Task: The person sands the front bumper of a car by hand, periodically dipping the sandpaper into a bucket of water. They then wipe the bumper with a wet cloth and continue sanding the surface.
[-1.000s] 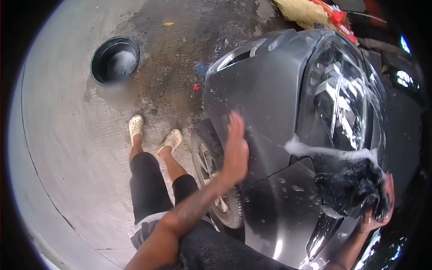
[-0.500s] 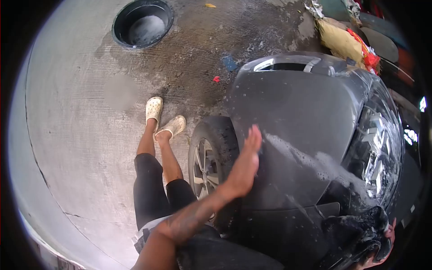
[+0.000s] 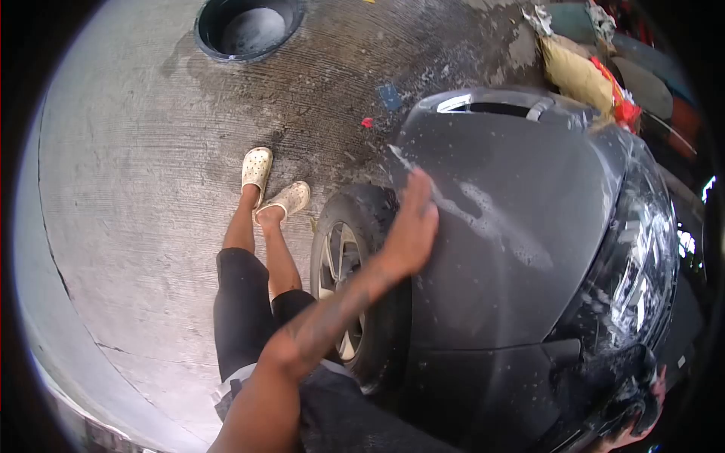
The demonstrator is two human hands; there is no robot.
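In the head view, the left hand (image 3: 412, 230) is released, with extended fingers; whether it touches the grey car panel (image 3: 498, 302), I cannot tell. At the dark lower right, the right hand (image 3: 642, 432), partly hidden, grasps a black cloth (image 3: 621, 386), which perhaps lies against the car. White foam (image 3: 483, 215) marks the panel. The top edge cuts off the black basin (image 3: 202, 36).

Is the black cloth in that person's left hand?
No, the black cloth is in the right hand, and the left hand is open with nothing in it.
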